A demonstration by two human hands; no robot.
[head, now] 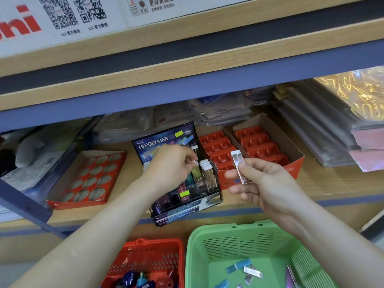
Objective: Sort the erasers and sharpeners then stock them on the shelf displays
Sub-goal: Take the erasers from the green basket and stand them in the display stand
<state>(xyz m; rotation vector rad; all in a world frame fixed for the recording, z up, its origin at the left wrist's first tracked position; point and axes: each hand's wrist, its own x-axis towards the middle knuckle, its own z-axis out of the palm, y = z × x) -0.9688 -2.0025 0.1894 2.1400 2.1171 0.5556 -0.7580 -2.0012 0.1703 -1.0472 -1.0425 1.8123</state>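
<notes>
Shelf (336,183), one display box (166,140) — left hand (172,163) pinches one eraser (195,162), right hand (261,179) a second eraser (239,166); two baskets (207,231).

Left arm bare, reaching forward from lower left. Left hand (173,163) palm down, fingers curled, fingertips pinching a white-ended slim eraser (194,162). Right arm bare, entering from lower right. Right hand (264,179) raised, thumb and fingers pinching a silver-sleeved slim eraser (239,165) near its lower end, remaining fingers loosely curled.
</notes>
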